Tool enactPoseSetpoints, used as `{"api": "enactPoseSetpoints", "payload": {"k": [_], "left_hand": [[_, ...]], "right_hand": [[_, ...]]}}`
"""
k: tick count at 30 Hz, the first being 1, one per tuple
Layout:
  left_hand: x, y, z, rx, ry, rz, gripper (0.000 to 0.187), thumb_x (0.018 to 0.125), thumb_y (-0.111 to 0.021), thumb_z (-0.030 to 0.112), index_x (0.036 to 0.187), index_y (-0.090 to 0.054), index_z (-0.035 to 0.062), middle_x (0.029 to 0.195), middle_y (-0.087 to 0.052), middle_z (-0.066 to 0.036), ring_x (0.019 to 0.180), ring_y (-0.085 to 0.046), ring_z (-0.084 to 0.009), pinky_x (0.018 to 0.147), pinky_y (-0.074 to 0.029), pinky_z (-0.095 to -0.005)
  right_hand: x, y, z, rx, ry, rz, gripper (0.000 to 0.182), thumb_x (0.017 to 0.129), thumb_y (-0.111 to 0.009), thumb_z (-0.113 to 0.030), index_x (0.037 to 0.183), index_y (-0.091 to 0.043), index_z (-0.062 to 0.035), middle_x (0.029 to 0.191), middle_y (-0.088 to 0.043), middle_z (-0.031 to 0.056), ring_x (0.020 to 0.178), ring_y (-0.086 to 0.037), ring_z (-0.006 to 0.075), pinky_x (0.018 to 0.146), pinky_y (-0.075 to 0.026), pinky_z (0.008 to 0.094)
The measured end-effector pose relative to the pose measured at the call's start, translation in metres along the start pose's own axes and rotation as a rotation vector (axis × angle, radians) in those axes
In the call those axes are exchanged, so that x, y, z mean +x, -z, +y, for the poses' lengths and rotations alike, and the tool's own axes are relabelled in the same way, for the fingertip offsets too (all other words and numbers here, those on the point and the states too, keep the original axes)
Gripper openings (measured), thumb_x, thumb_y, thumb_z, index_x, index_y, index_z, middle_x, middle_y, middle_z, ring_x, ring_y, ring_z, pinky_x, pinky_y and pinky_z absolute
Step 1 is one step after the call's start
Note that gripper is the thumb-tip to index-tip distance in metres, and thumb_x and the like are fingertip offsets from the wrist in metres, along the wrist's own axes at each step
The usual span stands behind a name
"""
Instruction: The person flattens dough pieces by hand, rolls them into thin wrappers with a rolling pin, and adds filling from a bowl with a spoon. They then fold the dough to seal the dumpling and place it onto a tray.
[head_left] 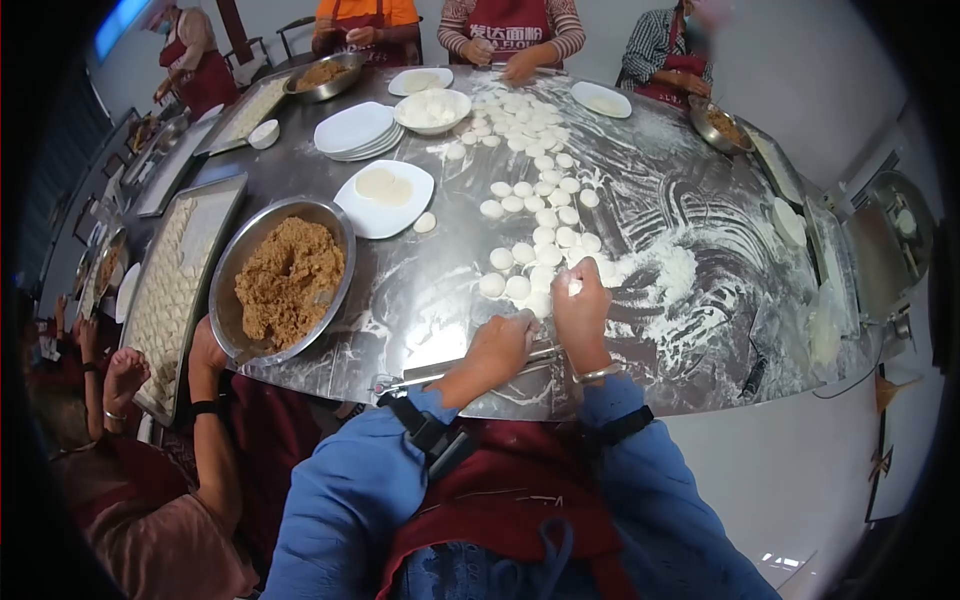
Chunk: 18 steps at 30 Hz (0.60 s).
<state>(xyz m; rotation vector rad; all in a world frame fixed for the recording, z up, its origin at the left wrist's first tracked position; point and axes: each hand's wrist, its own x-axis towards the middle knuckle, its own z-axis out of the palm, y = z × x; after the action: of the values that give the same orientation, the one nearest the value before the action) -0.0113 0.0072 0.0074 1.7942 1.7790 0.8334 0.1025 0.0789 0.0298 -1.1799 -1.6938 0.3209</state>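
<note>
Right hand [582, 305]: fingers curled round a dough piece [575, 288]; light pressure suits.
Left hand [503, 343]: grip hidden, cannot tell.
Dough discs [543, 236]: best kept floured.

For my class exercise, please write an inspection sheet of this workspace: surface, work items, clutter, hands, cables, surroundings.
Surface: metal table, streaked with flour.
Work items: many dough rounds; brown mix in bowl.
Clutter: stacked plates beyond the bowl; tray of pale pieces, left.
Left hand: at rod; grip unclear.
Right hand: closed around a dough piece.
Cables: thin dark line, right; possibly a cord.
Surroundings: workers across the table and lower left.
</note>
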Motion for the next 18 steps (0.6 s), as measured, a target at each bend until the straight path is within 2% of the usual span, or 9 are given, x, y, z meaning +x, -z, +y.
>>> {"api": "enactPoseSetpoints", "payload": {"k": [2, 4, 5, 8, 10, 13, 14, 16, 18], "left_hand": [[0.0, -0.002, -0.007, -0.024, -0.053, 0.001, 0.009, 0.08, -0.056, 0.011, 0.085, -0.06, 0.0058, 0.077, -0.062, -0.018, 0.078, -0.06, -0.0363, 0.071, -0.048, -0.0435], [-0.008, 0.01, -0.006, 0.128, -0.113, -0.203, 0.009, 0.079, -0.057, 0.012, 0.086, -0.061, 0.0063, 0.077, -0.063, -0.017, 0.078, -0.06, -0.0358, 0.07, -0.048, -0.0427], [-0.013, 0.018, -0.003, 0.078, -0.057, -0.193, 0.008, 0.078, -0.057, 0.01, 0.085, -0.06, 0.0064, 0.077, -0.063, -0.017, 0.076, -0.061, -0.0354, 0.069, -0.048, -0.0423], [-0.02, 0.018, -0.005, 0.004, -0.092, -0.194, 0.008, 0.077, -0.057, 0.009, 0.084, -0.06, 0.0062, 0.076, -0.063, -0.017, 0.075, -0.061, -0.0355, 0.068, -0.048, -0.0427], [-0.01, 0.009, 0.0, 0.02, -0.129, -0.193, 0.009, 0.077, -0.056, 0.008, 0.085, -0.06, 0.0064, 0.075, -0.063, -0.017, 0.075, -0.062, -0.0352, 0.067, -0.048, -0.0429], [0.002, -0.005, 0.001, -0.074, -0.061, -0.019, 0.01, 0.081, -0.053, 0.012, 0.084, -0.061, 0.0066, 0.077, -0.062, -0.02, 0.077, -0.06, -0.0395, 0.07, -0.047, -0.0473], [0.002, -0.006, -0.004, -0.074, -0.06, -0.004, 0.01, 0.081, -0.053, 0.012, 0.084, -0.061, 0.0066, 0.077, -0.062, -0.02, 0.077, -0.06, -0.0395, 0.07, -0.047, -0.0473], [-0.005, 0.009, -0.003, 0.049, -0.109, -0.242, 0.01, 0.081, -0.053, 0.013, 0.086, -0.061, 0.0074, 0.078, -0.063, -0.019, 0.079, -0.06, -0.0384, 0.071, -0.047, -0.0463], [-0.009, 0.016, -0.007, 0.078, -0.09, -0.247, 0.01, 0.079, -0.056, 0.009, 0.087, -0.061, 0.0074, 0.081, -0.064, -0.015, 0.081, -0.061, -0.0343, 0.074, -0.047, -0.0425]], "right_hand": [[-0.012, 0.013, 0.001, -0.018, -0.001, -0.016, 0.014, 0.082, -0.057, -0.01, 0.08, -0.046, -0.0026, 0.06, -0.052, 0.0154, 0.05, -0.052, 0.0284, 0.05, -0.041, 0.0391], [-0.04, 0.036, 0.006, 0.182, -0.24, -0.069, 0.013, 0.082, -0.057, -0.009, 0.08, -0.046, -0.0024, 0.061, -0.053, 0.0179, 0.052, -0.053, 0.0301, 0.051, -0.042, 0.0384], [-0.051, 0.04, 0.012, 0.183, -0.238, -0.072, 0.013, 0.082, -0.057, -0.009, 0.08, -0.046, -0.0024, 0.061, -0.053, 0.0179, 0.052, -0.053, 0.0301, 0.051, -0.042, 0.0384], [-0.067, 0.043, 0.016, 0.246, -0.333, -0.021, 0.013, 0.079, -0.058, -0.008, 0.078, -0.045, -0.0035, 0.059, -0.05, 0.0137, 0.052, -0.053, 0.0223, 0.05, -0.041, 0.0374], [-0.019, 0.025, -0.006, 0.102, -0.106, -0.048, 0.015, 0.082, -0.058, -0.009, 0.078, -0.045, -0.0023, 0.061, -0.053, 0.0161, 0.051, -0.052, 0.0256, 0.051, -0.043, 0.0372], [-0.002, 0.005, -0.003, -0.041, 0.01, 0.012, 0.015, 0.082, -0.058, -0.008, 0.078, -0.045, -0.0022, 0.062, -0.052, 0.0154, 0.051, -0.051, 0.0252, 0.051, -0.042, 0.0376], [-0.007, 0.011, -0.002, -0.035, 0.023, 0.009, 0.015, 0.082, -0.058, -0.008, 0.078, -0.045, -0.0022, 0.062, -0.052, 0.0154, 0.051, -0.051, 0.0252, 0.051, -0.042, 0.0376], [-0.036, 0.038, -0.001, 0.119, -0.177, -0.061, 0.016, 0.08, -0.058, -0.009, 0.076, -0.043, -0.0042, 0.058, -0.049, 0.014, 0.052, -0.052, 0.0234, 0.05, -0.041, 0.0376], [-0.06, 0.047, 0.008, 0.175, -0.199, -0.036, 0.016, 0.08, -0.058, -0.01, 0.076, -0.043, -0.0042, 0.059, -0.049, 0.0142, 0.053, -0.052, 0.0239, 0.05, -0.041, 0.0377]]}}
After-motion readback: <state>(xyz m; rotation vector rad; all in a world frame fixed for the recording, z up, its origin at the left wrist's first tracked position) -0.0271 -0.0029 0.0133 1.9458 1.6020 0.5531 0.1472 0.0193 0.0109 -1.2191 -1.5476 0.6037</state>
